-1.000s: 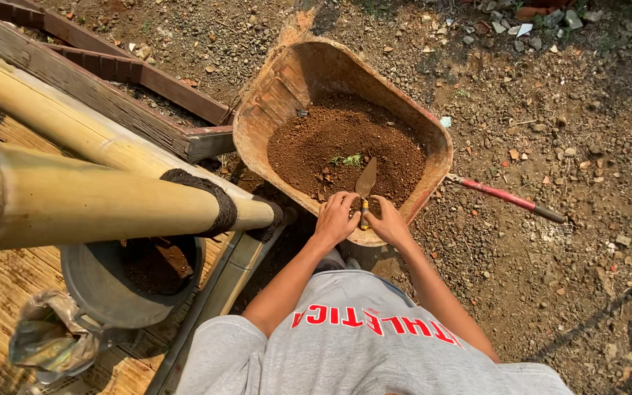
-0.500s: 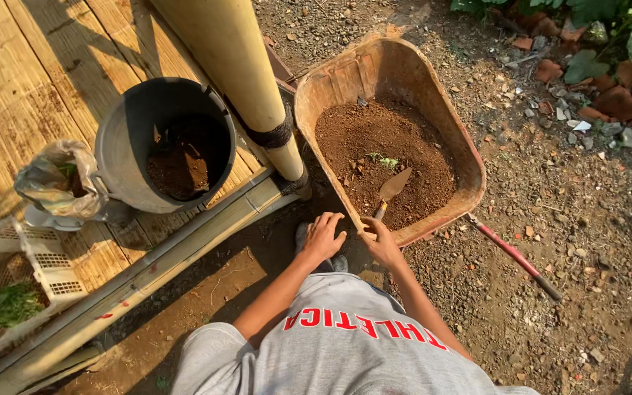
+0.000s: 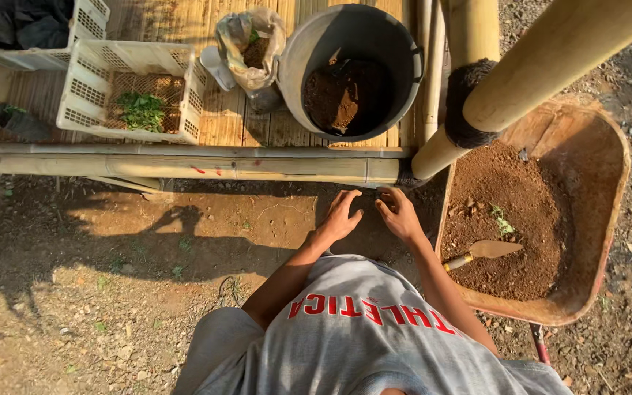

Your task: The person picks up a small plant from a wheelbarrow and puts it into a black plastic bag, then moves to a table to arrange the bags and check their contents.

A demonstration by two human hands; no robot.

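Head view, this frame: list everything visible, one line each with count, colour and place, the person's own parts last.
Rusty metal wheelbarrow tray: one, orange-brown, right, holding brown soil.
Small hand trowel: one, metal blade with wooden handle, lying on the soil in the tray.
Round grey bucket: one, top centre on the bamboo deck, partly filled with dark soil.
Crumpled plastic bag: one, clear, left of the bucket, with soil inside.
White slotted plastic crates: two, top left; the nearer one holds green seedlings.
Thick bamboo poles: several, tan, one along the deck edge, others slanting at upper right.
Left hand: empty, open, above bare ground.
Right hand: empty, open, beside the left.
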